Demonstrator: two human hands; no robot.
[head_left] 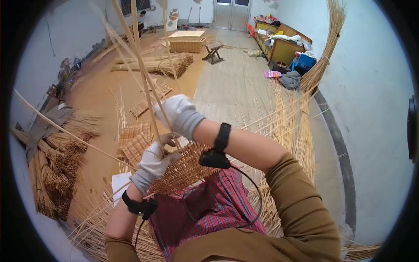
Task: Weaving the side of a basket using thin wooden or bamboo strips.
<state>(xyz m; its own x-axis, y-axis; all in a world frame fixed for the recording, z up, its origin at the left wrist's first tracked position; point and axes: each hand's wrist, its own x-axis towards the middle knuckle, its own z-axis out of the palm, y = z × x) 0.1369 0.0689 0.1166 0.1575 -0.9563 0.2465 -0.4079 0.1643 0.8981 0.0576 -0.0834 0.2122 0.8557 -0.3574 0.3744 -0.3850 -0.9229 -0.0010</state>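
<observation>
A woven wicker panel (187,168) lies slanted over my lap, above a red striped cloth (209,201). Long pale willow rods (140,61) rise from its far left edge, some smeared by motion. My left hand (153,162), in a white glove with bare fingertips, grips the panel's left edge where the rods come out. Just above it, my right hand (178,114), also gloved, is closed around a willow rod; its fingertips are partly hidden. Black straps with small devices and cables circle both wrists.
More woven pieces (137,142) lie beyond the panel. Bundles of rods sit at left (59,170) and farther back (161,64); loose rods (292,131) spread along the right. A wicker box (187,42), a folding stool (213,52) and a cluttered bench (283,50) stand farther off.
</observation>
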